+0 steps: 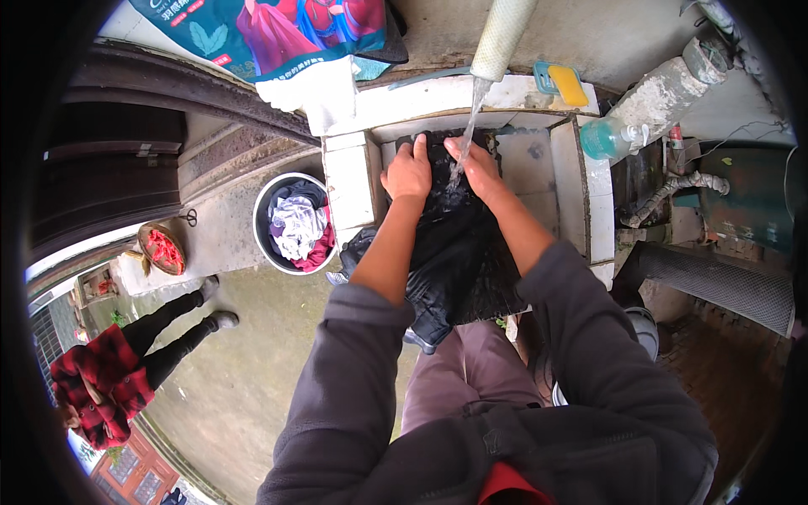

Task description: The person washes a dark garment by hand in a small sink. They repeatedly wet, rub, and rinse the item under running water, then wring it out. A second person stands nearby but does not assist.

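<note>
A wet black garment (451,252) lies spread over a dark board in the tiled sink (527,189) and hangs over the front edge towards my legs. My left hand (408,170) rests on the upper left of the dark cloth, thumb stretched out; whether its fingers grip the fabric cannot be told. My right hand (475,167) is at the cloth's upper right, partly under the stream, its fingertips partly hidden. Water pours from a pale hose (502,41) between the two hands and splashes on the cloth.
Left of the sink stands a metal basin (259,230) of clothes. A yellow soap bar (568,86) and a teal pump bottle (603,139) sit on the tiled ledge. A printed teal bag (208,38) is at the upper left. A person in red plaid (104,385) stands at far left, near a wicker basket (180,252).
</note>
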Motion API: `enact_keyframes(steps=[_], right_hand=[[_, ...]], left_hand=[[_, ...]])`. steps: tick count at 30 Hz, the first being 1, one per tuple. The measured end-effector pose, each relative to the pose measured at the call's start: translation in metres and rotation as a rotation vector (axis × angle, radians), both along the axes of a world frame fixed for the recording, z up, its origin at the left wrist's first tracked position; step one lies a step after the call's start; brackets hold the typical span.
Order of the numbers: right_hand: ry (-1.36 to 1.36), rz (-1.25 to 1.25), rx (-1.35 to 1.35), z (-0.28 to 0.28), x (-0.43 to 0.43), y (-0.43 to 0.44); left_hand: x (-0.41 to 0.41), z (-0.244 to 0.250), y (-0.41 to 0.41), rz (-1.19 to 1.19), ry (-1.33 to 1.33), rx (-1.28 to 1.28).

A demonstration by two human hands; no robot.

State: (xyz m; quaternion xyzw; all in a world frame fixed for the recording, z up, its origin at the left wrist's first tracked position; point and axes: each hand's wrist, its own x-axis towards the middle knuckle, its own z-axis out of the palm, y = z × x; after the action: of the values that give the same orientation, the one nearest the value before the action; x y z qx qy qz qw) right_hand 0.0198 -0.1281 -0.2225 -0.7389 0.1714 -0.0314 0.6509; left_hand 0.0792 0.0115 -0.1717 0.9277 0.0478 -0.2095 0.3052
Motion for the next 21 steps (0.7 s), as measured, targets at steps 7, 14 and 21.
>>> enact_keyframes(steps=[7,14,21], right_hand=[[-0.077,-0.397,-0.03,0.011,-0.079,0.048],[0.012,-0.101,-0.652,0.016,-0.026,0.03],[-0.005,-0.271,-0.259,0.015,-0.066,0.073]], left_hand=[[-0.085,0.013,0.015,-0.109,-0.203,-0.203],[-0.034,-0.021,0.01,-0.098,-0.387,0.032],[-0.098,-0.007,0.048,0.016,-0.241,-0.228]])
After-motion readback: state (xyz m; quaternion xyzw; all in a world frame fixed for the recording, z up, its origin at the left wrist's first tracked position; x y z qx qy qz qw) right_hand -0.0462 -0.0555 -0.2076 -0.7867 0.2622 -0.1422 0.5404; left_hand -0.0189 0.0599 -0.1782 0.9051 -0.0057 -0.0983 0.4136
